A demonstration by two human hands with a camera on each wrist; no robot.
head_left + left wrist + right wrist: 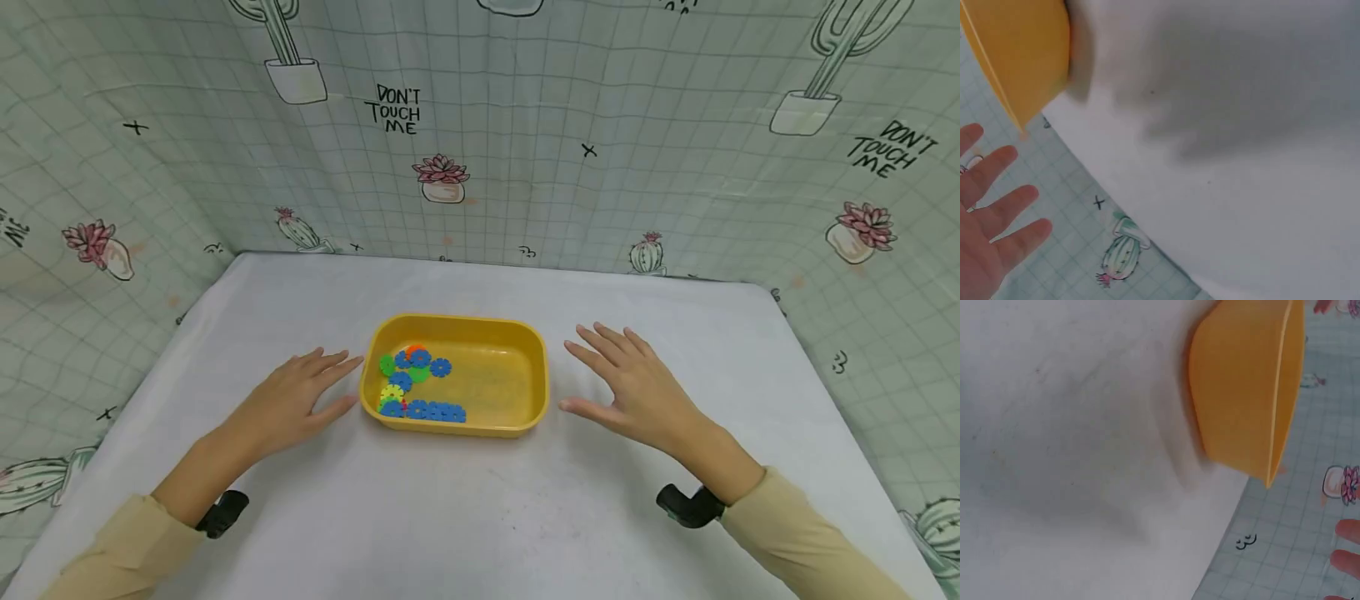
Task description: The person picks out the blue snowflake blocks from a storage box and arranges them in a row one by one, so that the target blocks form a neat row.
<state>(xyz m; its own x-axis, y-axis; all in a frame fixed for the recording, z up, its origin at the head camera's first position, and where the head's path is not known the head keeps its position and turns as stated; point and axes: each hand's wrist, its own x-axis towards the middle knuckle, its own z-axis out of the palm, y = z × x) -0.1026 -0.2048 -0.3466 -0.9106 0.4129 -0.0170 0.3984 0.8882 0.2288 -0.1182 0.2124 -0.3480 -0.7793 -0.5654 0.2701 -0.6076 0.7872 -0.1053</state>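
A yellow plastic tray [495, 375] sits on the white table between my two hands. Gathered in its left part are several blue notched discs [441, 367], with green discs [418, 374], a yellow disc [392, 392] and a bit of orange among them. Along the tray's near wall, some blue discs [437, 411] lie in a row. My left hand [292, 400] is beside the tray's left end, fingers spread, its fingertips close to the rim; whether they touch it I cannot tell. To the right of the tray, my right hand [633, 387] hovers with spread fingers, holding nothing.
The white table [480, 508] extends around the tray on all sides. Behind it and at both sides hangs a checked cloth [517, 192] printed with cacti and lettering. A black wrist strap device [690, 506] is on the right wrist, another [222, 513] on the left.
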